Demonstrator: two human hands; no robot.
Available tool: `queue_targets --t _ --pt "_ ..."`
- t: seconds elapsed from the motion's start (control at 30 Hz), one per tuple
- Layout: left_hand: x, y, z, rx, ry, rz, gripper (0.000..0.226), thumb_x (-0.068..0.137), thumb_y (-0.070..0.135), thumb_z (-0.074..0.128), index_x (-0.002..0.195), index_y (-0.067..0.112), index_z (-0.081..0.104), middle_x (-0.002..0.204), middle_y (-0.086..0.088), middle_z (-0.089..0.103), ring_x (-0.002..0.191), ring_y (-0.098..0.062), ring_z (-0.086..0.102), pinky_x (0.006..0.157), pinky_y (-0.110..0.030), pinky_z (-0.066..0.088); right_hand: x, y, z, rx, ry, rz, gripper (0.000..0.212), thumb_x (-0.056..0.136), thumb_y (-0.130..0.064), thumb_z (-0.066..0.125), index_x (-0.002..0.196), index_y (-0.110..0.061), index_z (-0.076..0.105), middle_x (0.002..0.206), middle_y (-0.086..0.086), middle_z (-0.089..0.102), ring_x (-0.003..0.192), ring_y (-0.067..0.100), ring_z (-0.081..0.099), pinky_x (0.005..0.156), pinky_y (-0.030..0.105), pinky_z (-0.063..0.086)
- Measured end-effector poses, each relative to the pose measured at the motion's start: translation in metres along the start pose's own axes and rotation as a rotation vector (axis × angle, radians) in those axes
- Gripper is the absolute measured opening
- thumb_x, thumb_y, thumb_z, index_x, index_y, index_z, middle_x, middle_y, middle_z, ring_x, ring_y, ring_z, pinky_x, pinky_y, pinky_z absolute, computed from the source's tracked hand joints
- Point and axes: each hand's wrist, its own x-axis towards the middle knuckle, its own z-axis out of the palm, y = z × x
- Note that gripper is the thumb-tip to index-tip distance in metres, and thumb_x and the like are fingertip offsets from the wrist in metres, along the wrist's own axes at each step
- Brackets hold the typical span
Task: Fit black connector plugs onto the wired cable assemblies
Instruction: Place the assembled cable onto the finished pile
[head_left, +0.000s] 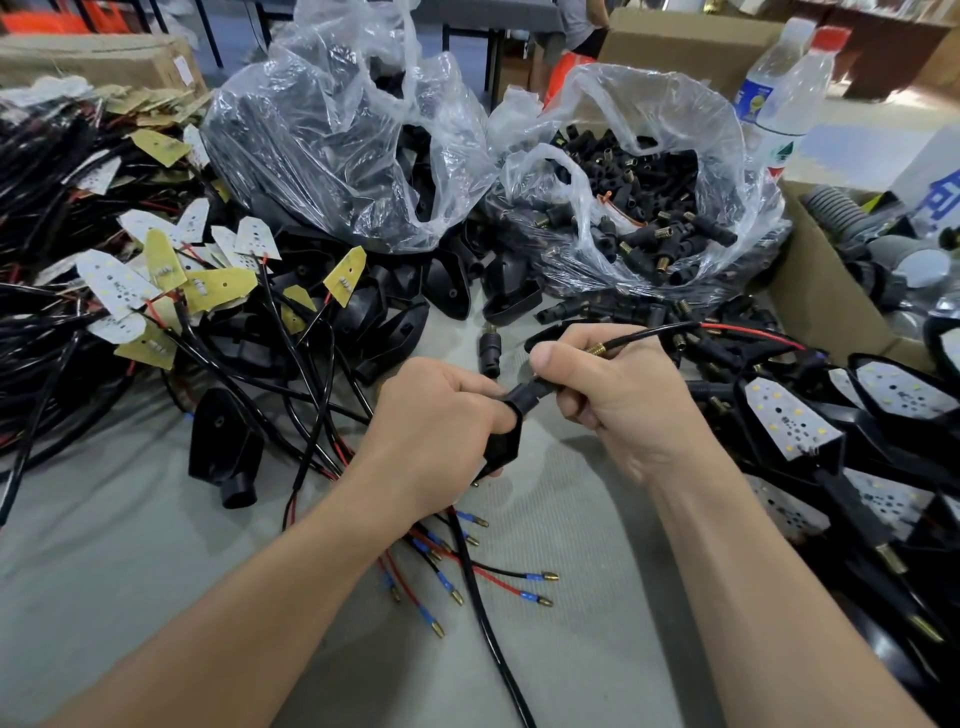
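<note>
left hand (441, 431) grips black plug (505, 441); right hand (623, 395) apparently pinches its cable (644, 335).

bright, even overhead light; glare on plastic bags (353, 130); wide-angle bending at edges; background soft.

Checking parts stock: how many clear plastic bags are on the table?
2. The left bag, back centre, holds black housings; the right bag, beside it, holds black connector plugs. Others may be hidden behind the piles.
</note>
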Motion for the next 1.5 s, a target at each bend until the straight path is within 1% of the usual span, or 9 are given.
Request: queue_targets --t 0.17,0.37,0.53,0.73,0.9,1.03,1.13,1.3,1.5 --pt "0.0 0.002 0.001 0.004 -0.002 -0.012 0.024 0.087 0.002 0.067 0.076 0.017 0.082 0.075 -0.016 0.075 0.059 -0.024 0.07 0.054 -0.03 0.058 -0.002 -0.001 0.008 -0.117 0.117 -0.042 0.034 0.078 -0.033 0.077 0.051 -0.018 0.062 0.045 0.001 0.05 0.044 0.019 0.041 0.04 0.022 0.029" --pt "0.001 0.002 0.003 -0.063 -0.068 -0.025 0.016 0.089 0.011 0.067 0.082 0.013 0.082 0.077 -0.018 0.074 0.051 -0.025 0.068 0.051 -0.029 0.054 -0.002 -0.001 0.016 -0.129 0.325 -0.041 0.049 0.082 -0.039 0.071 0.045 -0.019 0.048 0.044 -0.005 0.041 0.043 0.015 0.037 0.048 0.027 0.03" --pt "-0.001 0.002 -0.001 -0.097 -0.096 0.002 0.037 0.07 0.03 0.062 0.08 -0.003 0.074 0.08 -0.035 0.069 0.051 -0.029 0.064 0.051 -0.035 0.051 -0.002 -0.005 0.016 0.001 0.267 -0.061 0.046 0.087 -0.021 0.066 0.046 -0.02 0.045 0.048 -0.004 0.037 0.042 0.013 0.031 0.043 0.022 0.028" --pt "0.0 -0.003 0.0 -0.077 -0.013 0.047 0.047 0.092 0.034 0.063 0.079 -0.01 0.068 0.079 -0.035 0.067 0.047 -0.027 0.061 0.047 -0.03 0.051 -0.003 -0.005 0.017 0.01 0.164 -0.011 0.035 0.088 -0.011 0.061 0.055 -0.008 0.048 0.05 0.006 0.041 0.042 0.014 0.035 0.041 0.023 0.025" --pt "0.001 -0.004 0.0 -0.081 -0.024 0.044 0.051 0.099 0.041 0.061 0.075 -0.003 0.071 0.075 -0.027 0.072 0.049 -0.028 0.065 0.046 -0.029 0.051 -0.002 -0.003 0.014 0.047 0.145 0.092 0.035 0.091 -0.012 0.061 0.058 -0.009 0.053 0.045 0.007 0.044 0.039 0.014 0.033 0.041 0.026 0.025" --pt "0.004 -0.001 -0.004 -0.263 -0.095 -0.067 0.038 0.096 0.047 0.057 0.091 0.018 0.082 0.086 -0.018 0.077 0.062 -0.028 0.07 0.049 -0.03 0.053 0.0 0.0 0.013 0.074 0.289 0.12 0.047 0.087 -0.012 0.064 0.042 -0.019 0.053 0.046 0.003 0.045 0.04 0.014 0.034 0.039 0.024 0.024" --pt "0.009 -0.004 -0.011 -0.427 -0.179 -0.063 0.031 0.085 0.033 0.061 0.106 0.023 0.081 0.109 -0.008 0.078 0.091 -0.022 0.072 0.059 -0.03 0.058 0.004 0.0 0.006 0.184 0.439 0.169 0.046 0.085 -0.01 0.067 0.042 -0.02 0.054 0.05 0.001 0.048 0.042 0.013 0.036 0.038 0.022 0.021" --pt "0.016 -0.011 -0.02 -0.479 -0.305 -0.019 0.042 0.076 0.005 0.067 0.114 0.019 0.078 0.123 -0.004 0.073 0.098 -0.017 0.071 0.069 -0.029 0.061 0.006 0.0 -0.005 0.266 0.552 0.223 0.026 0.087 -0.012 0.069 0.065 -0.015 0.055 0.047 -0.002 0.046 0.037 0.009 0.036 0.036 0.019 0.021" --pt "0.019 -0.016 -0.019 -0.427 -0.223 0.006 0.034 0.09 -0.009 0.063 0.107 0.017 0.077 0.099 -0.009 0.079 0.083 -0.016 0.075 0.065 -0.026 0.061 0.007 0.0 -0.005 0.241 0.497 0.176 0.022 0.087 -0.012 0.068 0.068 -0.014 0.057 0.057 0.002 0.051 0.039 0.009 0.039 0.037 0.02 0.022"
